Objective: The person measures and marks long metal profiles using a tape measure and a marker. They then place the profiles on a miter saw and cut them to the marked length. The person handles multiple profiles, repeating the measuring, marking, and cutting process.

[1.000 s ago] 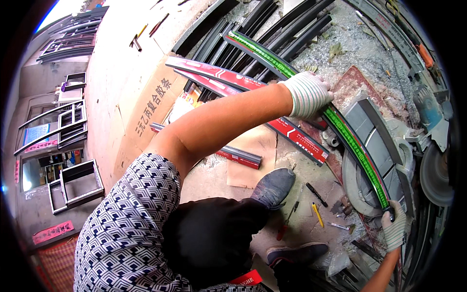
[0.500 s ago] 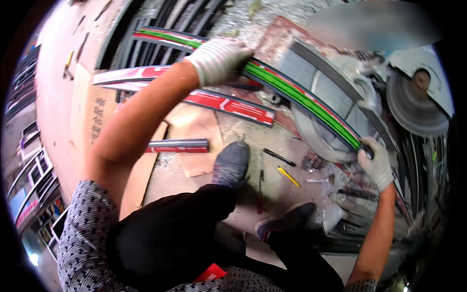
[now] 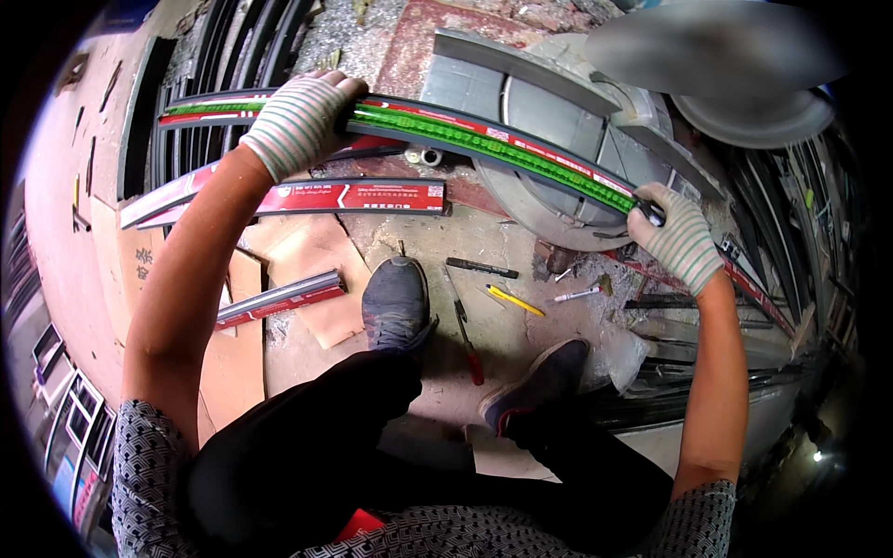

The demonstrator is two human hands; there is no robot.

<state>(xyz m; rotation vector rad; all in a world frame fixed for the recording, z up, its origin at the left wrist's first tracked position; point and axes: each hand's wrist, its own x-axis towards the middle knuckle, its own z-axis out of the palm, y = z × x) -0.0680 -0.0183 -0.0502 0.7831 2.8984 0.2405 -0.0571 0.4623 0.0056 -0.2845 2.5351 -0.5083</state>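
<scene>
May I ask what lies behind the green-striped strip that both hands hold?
Beyond the strip, the grey saw base and, at left, dark bars show; parts directly covered are hidden.

Small things and cardboard on the floor (image 3: pixel 507 339).
A black pen-like tool (image 3: pixel 482 269) lies near a yellow one (image 3: pixel 515 300); a white marker (image 3: pixel 578 294) is to their right. Below them is a red handle (image 3: pixel 475 366). At left, a short red-and-grey piece (image 3: pixel 288 302) rests across a brown cardboard sheet (image 3: pixel 307 246).
</scene>
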